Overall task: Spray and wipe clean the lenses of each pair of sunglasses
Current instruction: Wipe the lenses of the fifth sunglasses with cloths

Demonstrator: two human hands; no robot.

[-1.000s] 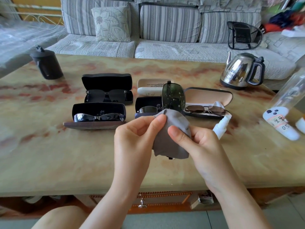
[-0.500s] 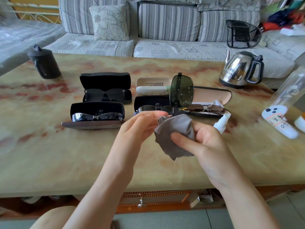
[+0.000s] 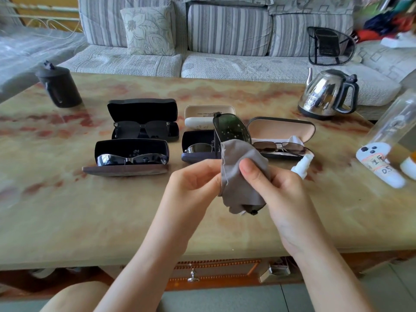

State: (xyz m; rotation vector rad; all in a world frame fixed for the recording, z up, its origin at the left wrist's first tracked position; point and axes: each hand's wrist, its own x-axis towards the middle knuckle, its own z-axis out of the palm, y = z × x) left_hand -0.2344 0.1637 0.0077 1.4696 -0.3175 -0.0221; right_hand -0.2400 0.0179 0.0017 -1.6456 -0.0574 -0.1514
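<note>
Right hand [image 3: 276, 192]: fingers curled, thumb pressing a grey cloth [image 3: 243, 190] against the lower lens of the sunglasses [image 3: 227, 124], held above the table [image 3: 67, 210].

Left hand [image 3: 193, 179]: fingers curled, pinching the cloth's left edge. Whether it also grips the frame is hidden.

Upper lens [image 3: 236, 134]: clear of the cloth and dotted with droplets, so sprayed but not yet wiped.

Spray bottle [image 3: 301, 166]: on the table just behind the right hand.

Four other pairs [image 3: 132, 159] lie in open cases [image 3: 141, 109] beyond; their cleanliness cannot be judged.

Assessment: one pair in progress, much likely outstanding.
</note>
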